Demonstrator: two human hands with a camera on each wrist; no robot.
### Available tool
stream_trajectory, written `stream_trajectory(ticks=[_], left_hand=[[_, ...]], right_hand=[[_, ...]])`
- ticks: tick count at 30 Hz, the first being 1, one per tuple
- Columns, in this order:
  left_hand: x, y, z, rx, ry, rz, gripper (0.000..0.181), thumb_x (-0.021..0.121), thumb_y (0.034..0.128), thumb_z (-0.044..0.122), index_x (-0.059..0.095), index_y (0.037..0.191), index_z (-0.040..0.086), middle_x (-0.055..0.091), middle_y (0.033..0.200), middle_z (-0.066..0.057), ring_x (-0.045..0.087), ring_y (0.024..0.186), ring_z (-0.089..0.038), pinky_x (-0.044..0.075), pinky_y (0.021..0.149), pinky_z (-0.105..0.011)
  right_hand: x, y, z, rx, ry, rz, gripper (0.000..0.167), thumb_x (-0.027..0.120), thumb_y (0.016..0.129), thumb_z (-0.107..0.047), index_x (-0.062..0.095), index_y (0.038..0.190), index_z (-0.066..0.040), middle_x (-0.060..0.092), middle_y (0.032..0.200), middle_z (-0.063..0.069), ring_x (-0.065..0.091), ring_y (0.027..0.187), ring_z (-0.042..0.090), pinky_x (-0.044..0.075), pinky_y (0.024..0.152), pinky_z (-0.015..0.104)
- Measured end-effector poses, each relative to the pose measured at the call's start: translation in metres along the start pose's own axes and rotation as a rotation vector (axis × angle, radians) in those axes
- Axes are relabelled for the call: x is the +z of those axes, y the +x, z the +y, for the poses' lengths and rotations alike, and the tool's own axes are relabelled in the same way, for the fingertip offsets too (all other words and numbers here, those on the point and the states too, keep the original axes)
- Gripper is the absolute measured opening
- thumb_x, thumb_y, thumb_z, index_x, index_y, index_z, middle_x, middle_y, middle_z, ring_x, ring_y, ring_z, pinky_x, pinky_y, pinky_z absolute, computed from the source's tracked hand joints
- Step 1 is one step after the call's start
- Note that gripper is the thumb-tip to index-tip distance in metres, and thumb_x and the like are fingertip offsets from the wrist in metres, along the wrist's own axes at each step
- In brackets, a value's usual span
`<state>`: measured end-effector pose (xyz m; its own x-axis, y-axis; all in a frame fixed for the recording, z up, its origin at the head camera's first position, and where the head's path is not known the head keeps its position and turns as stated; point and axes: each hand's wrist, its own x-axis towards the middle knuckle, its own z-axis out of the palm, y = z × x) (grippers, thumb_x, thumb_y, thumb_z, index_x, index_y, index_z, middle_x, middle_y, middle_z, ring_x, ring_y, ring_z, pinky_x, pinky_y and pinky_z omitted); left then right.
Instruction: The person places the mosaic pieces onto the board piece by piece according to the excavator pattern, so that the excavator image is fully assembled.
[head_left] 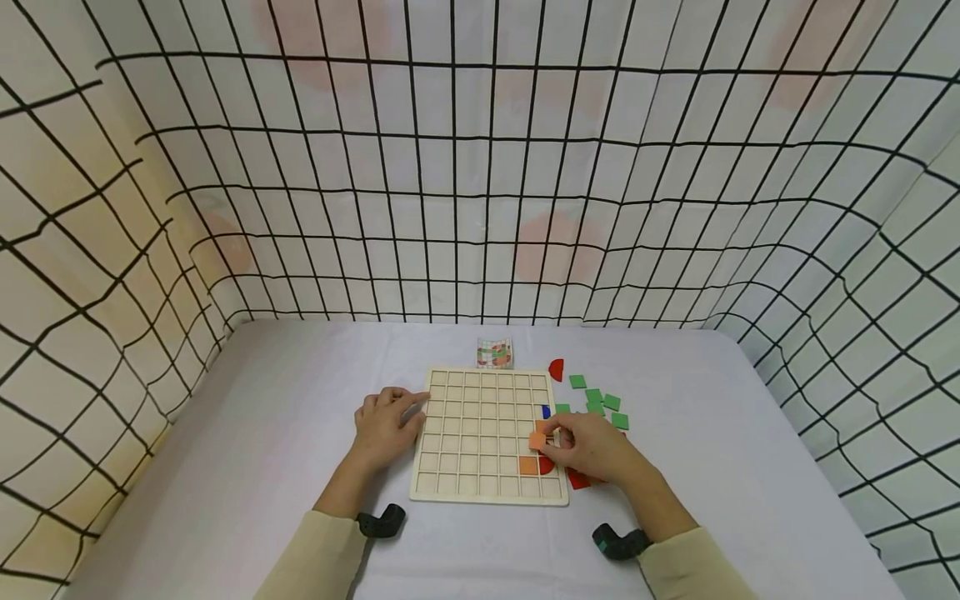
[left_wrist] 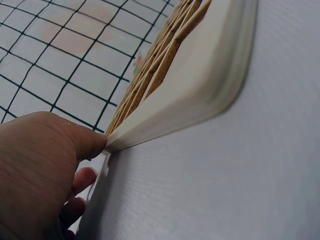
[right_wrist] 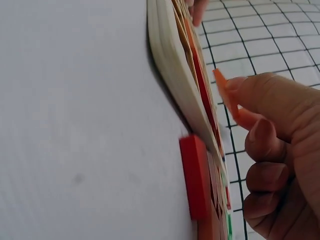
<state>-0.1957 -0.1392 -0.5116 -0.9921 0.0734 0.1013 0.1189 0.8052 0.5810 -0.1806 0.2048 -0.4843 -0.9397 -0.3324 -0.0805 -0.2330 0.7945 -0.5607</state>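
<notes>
A pale wooden grid board (head_left: 465,492) lies flat on the table. My right hand (head_left: 596,446) pinches an orange square tile (head_left: 537,441) between thumb and fingertips, held just above the board's right side. In the right wrist view the tile (right_wrist: 227,95) is tilted and apart from the board (right_wrist: 172,65). My left hand (head_left: 384,429) rests at the board's left edge, index finger and thumb touching it; the left wrist view shows the thumb (left_wrist: 90,142) against the rim. Near the right edge, an orange tile (head_left: 528,466), a red piece (head_left: 546,466) and a small blue piece (head_left: 546,412) sit in cells.
Several green square tiles (head_left: 594,396) lie loose right of the board. Red pieces (head_left: 577,479) lie beside its lower right edge, and a red rounded piece (head_left: 557,370) by its upper right corner. A small patterned card (head_left: 494,353) stands behind it. Black wire mesh (head_left: 487,196) encloses the table.
</notes>
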Motion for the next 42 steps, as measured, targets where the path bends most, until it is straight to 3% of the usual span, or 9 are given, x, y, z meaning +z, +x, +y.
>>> stream_trajectory(ticks=[3,16,32,42], left_hand=[[-0.001,-0.001,0.0,-0.005,0.001,-0.006,0.037,0.061,0.1001,0.029,0.067,0.137,0.024,0.057,0.136,-0.013,0.042,0.126,-0.04,0.023,0.108,-0.065],[-0.002,-0.002,0.0,-0.007,-0.004,0.0,0.037,0.061,0.0998,0.028,0.067,0.136,0.024,0.057,0.136,-0.013,0.042,0.127,-0.041,0.023,0.109,-0.065],[-0.002,0.0,0.002,-0.001,-0.003,0.014,0.037,0.062,0.0991,0.028,0.068,0.135,0.024,0.058,0.134,-0.013,0.043,0.126,-0.039,0.022,0.11,-0.065],[-0.001,0.0,0.002,-0.003,0.005,0.012,0.037,0.062,0.0993,0.029,0.067,0.136,0.024,0.058,0.134,-0.013,0.043,0.125,-0.039,0.024,0.108,-0.064]], right_hand=[[0.003,0.001,-0.002,-0.041,-0.021,-0.003,0.022,0.08,0.088,-0.035,0.073,0.104,-0.022,0.047,0.062,-0.009,0.043,0.056,0.005,0.031,0.051,0.02],[0.012,0.003,-0.007,-0.051,-0.086,-0.012,0.018,0.079,0.089,-0.036,0.072,0.103,-0.027,0.046,0.061,-0.011,0.044,0.057,0.003,0.032,0.053,0.02],[0.01,0.001,-0.011,-0.076,-0.094,-0.004,0.014,0.077,0.091,-0.033,0.072,0.104,-0.029,0.048,0.063,-0.012,0.045,0.059,0.003,0.034,0.055,0.02],[0.002,0.001,-0.001,0.028,-0.038,0.011,0.023,0.077,0.091,-0.033,0.074,0.113,-0.027,0.051,0.067,-0.008,0.046,0.062,0.009,0.033,0.053,0.022]])
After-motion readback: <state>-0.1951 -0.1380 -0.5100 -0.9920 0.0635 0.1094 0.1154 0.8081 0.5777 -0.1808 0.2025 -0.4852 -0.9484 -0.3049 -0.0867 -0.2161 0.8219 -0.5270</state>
